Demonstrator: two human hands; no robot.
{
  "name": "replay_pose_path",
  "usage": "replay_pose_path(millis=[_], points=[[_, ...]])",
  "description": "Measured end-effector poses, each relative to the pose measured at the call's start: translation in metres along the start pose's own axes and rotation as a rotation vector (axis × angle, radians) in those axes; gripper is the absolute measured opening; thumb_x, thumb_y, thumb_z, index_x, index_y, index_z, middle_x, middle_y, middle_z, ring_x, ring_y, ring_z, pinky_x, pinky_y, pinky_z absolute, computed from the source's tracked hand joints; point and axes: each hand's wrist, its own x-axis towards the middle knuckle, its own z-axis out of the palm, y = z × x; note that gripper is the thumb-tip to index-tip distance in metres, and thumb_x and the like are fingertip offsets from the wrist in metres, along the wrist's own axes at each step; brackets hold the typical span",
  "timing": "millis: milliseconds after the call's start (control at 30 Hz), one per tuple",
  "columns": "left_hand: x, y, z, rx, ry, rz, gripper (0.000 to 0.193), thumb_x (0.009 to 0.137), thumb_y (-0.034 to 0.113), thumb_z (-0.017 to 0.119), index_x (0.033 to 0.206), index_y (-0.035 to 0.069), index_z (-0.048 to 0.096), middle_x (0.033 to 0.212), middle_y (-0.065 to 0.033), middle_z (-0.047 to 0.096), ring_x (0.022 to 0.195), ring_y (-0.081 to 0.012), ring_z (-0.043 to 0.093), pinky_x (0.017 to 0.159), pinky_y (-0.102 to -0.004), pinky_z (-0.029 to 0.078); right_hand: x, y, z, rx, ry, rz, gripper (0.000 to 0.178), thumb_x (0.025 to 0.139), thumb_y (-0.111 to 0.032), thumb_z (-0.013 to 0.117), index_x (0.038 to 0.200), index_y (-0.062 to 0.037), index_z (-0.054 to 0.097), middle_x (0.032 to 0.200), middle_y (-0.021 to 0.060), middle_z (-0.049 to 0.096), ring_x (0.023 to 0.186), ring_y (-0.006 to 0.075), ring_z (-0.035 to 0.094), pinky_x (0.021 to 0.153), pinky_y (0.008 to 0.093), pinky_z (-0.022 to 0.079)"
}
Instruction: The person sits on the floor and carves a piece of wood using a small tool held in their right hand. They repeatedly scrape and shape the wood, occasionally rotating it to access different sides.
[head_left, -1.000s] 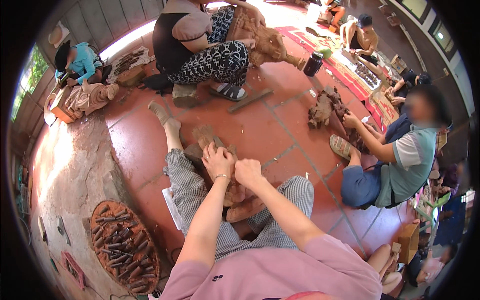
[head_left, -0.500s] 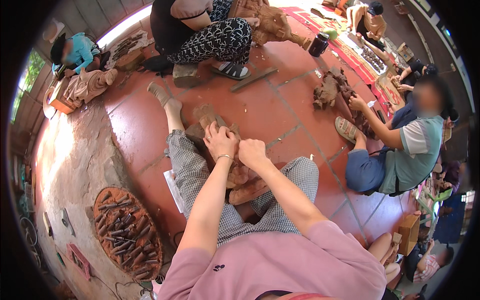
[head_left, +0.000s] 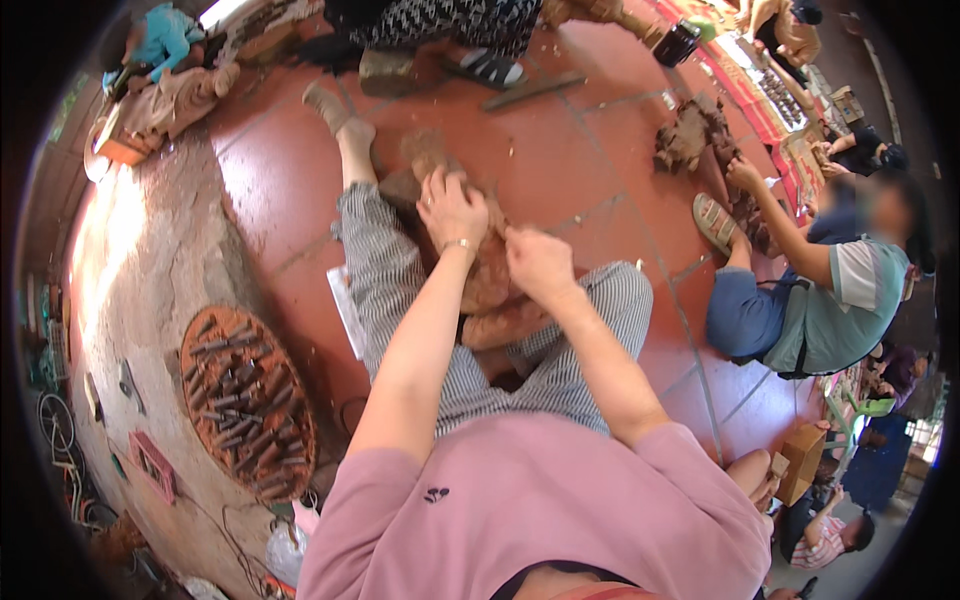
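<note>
A brown wood carving (head_left: 487, 283) lies between my legs, its far end (head_left: 425, 150) pointing away from me. My left hand (head_left: 455, 210), with a bracelet at the wrist, rests on top of the carving, fingers spread over the wood. Close by on the right, my right hand (head_left: 540, 265) is closed in a fist at the carving's side. Whatever its fingers hold is hidden from this view. A dark block (head_left: 400, 190) shows beside the carving, near my left shin.
On my left, a round tray (head_left: 190, 440) holds many dark carving tools. A pink crate (head_left: 152, 465) stands beyond it. Ahead lie a wooden bar (head_left: 535, 90) and a stump (head_left: 388, 72). To the right, a seated person (head_left: 840, 270) works on a dark carving (head_left: 690, 140).
The whole view has shifted, so the surroundings sit higher in the picture. My right hand has moved slightly away from my left. The left hand stays on the carving.
</note>
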Motion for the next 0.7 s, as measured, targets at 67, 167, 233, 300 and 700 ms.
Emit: replay_pose_path(millis=[67, 167, 233, 300, 700], points=[[0.001, -0.001, 0.002, -0.066, 0.036, -0.037, 0.040, 0.086, 0.024, 0.057, 0.123, 0.009, 0.056, 0.144, -0.0150, 0.046, 0.140, -0.0334, 0.034, 0.110, -0.0611, 0.028, -0.021, 0.022, 0.008, 0.677, 0.000, 0.250, 0.020, 0.095, -0.018, 0.058, 0.099, -0.0008, 0.068, 0.076, 0.0057, 0.067, 0.073, 0.0150, 0.064, 0.067, 0.0312, 0.052], [0.002, -0.010, 0.005, -0.175, 0.018, -0.095, 0.051, 0.086, 0.030, 0.059, 0.132, 0.008, 0.051, 0.151, -0.0181, 0.037, 0.143, -0.0357, 0.029, 0.112, -0.0605, 0.025, -0.057, 0.036, 0.027, 1.042, 0.257, 0.493, 0.027, 0.100, -0.017, 0.055, 0.114, 0.0047, 0.064, 0.075, -0.0011, 0.060, 0.067, 0.0072, 0.054, 0.062, 0.0247, 0.046], [0.003, -0.015, 0.002, -0.229, -0.039, -0.111, 0.069, 0.084, 0.040, 0.065, 0.140, 0.008, 0.041, 0.154, -0.0223, 0.029, 0.145, -0.0394, 0.024, 0.115, -0.0571, 0.023, -0.069, 0.044, 0.032, 1.245, 0.264, 0.604, 0.027, 0.101, -0.015, 0.054, 0.114, 0.0053, 0.064, 0.078, -0.0005, 0.061, 0.067, 0.0080, 0.054, 0.063, 0.0236, 0.047], [-0.004, -0.021, -0.004, -0.308, -0.036, -0.138, 0.078, 0.083, 0.047, 0.067, 0.144, 0.007, 0.037, 0.154, -0.0256, 0.027, 0.145, -0.0420, 0.023, 0.116, -0.0548, 0.022, -0.070, 0.048, 0.037, 1.294, 0.315, 0.578, 0.026, 0.101, -0.014, 0.053, 0.114, 0.0053, 0.064, 0.084, -0.0002, 0.064, 0.069, 0.0113, 0.057, 0.065, 0.0245, 0.048], [-0.066, -0.076, -0.019, -0.832, -0.524, -0.228, 0.118, 0.083, 0.058, 0.069, 0.154, -0.002, -0.003, 0.159, -0.0280, 0.012, 0.148, -0.0362, 0.018, 0.119, -0.0386, 0.022, -0.060, 0.044, 0.041, 1.205, 0.401, 0.546, 0.018, 0.095, -0.011, 0.062, 0.104, 0.0043, 0.064, 0.090, 0.0027, 0.064, 0.082, 0.0096, 0.057, 0.074, 0.0241, 0.047]])
